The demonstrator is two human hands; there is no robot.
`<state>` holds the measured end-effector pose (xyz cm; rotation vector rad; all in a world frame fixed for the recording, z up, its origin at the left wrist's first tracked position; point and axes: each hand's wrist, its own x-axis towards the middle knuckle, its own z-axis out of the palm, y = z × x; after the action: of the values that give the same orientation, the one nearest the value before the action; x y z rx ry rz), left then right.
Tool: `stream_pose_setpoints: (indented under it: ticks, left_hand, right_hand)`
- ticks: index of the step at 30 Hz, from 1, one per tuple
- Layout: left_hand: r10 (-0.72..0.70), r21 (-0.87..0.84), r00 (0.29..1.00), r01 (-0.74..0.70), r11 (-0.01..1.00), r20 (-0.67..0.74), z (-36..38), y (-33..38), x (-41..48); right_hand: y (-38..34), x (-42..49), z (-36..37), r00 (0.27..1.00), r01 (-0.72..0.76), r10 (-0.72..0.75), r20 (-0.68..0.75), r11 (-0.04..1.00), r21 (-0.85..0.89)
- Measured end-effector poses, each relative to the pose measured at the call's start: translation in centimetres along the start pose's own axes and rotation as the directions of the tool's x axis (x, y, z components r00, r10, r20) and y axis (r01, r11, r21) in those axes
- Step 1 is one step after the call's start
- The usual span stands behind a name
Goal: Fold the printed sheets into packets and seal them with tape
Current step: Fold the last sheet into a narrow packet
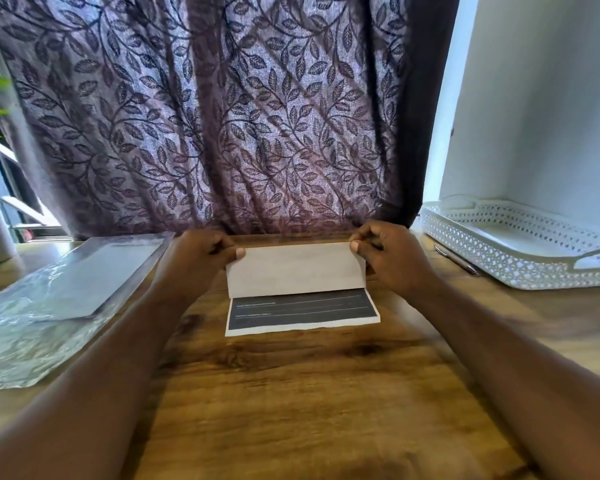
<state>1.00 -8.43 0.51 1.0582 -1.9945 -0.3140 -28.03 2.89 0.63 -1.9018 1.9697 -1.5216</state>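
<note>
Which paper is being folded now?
The loose printed sheet at centre, its top flap pinched by the left hand and right hand; the other stack lies in clear wrap at left, untouched.

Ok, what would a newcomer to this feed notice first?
Centre table, the left hand and right hand pinch the top corners of a printed sheet, its white flap raised above a dark printed strip. Behind hangs a leaf-patterned curtain; a white lattice tray sits right, clear plastic wrap left.

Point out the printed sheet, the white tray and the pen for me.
printed sheet (293, 271), head view, on its raised blank flap.
white tray (499, 266), head view, on its perforated near wall.
pen (457, 260), head view, on its barrel.
</note>
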Motion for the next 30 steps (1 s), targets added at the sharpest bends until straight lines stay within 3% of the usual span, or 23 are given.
stream_pose_setpoints:
  ticks: [5, 7, 10, 13, 17, 20, 26, 30]
  left_hand:
    - [0.018, -0.051, 1.0, -0.019, 0.998, -0.01, -0.1, 0.3, -0.1]
    - [-0.015, -0.16, 1.0, 0.011, 0.987, -0.028, 0.1, 0.7, -0.4]
    - [-0.145, -0.513, 0.973, 0.218, 0.83, 0.179, 0.5, 1.3, -1.0]
    - [-0.151, -0.592, 0.919, 0.353, 0.725, 0.363, 1.3, 1.7, -1.7]
    - [-0.195, -0.688, 0.906, 0.414, 0.596, 0.376, 1.5, 1.9, -1.6]
    - [-0.232, -0.747, 0.908, 0.418, 0.517, 0.348, 1.4, 2.0, -1.4]
    - [-0.316, -0.826, 0.886, 0.44, 0.351, 0.338, 0.9, 2.1, -1.2]
    - [-0.316, -0.829, 0.87, 0.47, 0.303, 0.378, 0.7, 2.7, -1.5]
  right_hand:
    - [0.5, -0.3, -0.1, 0.97, -0.204, 0.146, 0.194, 0.924, 0.323]
    - [0.6, -0.3, 0.0, 0.96, -0.243, 0.163, 0.229, 0.893, 0.38]
    - [0.4, -0.3, -0.1, 0.959, -0.271, 0.199, 0.203, 0.858, 0.437]
    - [0.3, -0.2, -0.3, 0.961, -0.276, 0.221, 0.169, 0.836, 0.474]
    - [0.0, -0.2, -0.2, 0.959, -0.281, 0.224, 0.171, 0.807, 0.519]
    - [-0.1, -0.1, -0.2, 0.927, -0.374, 0.288, 0.239, 0.71, 0.597]
    - [0.7, -0.5, 0.4, 0.857, -0.421, 0.105, 0.505, 0.709, 0.566]
    - [0.3, -0.8, 0.7, 0.881, -0.367, 0.053, 0.47, 0.703, 0.609]
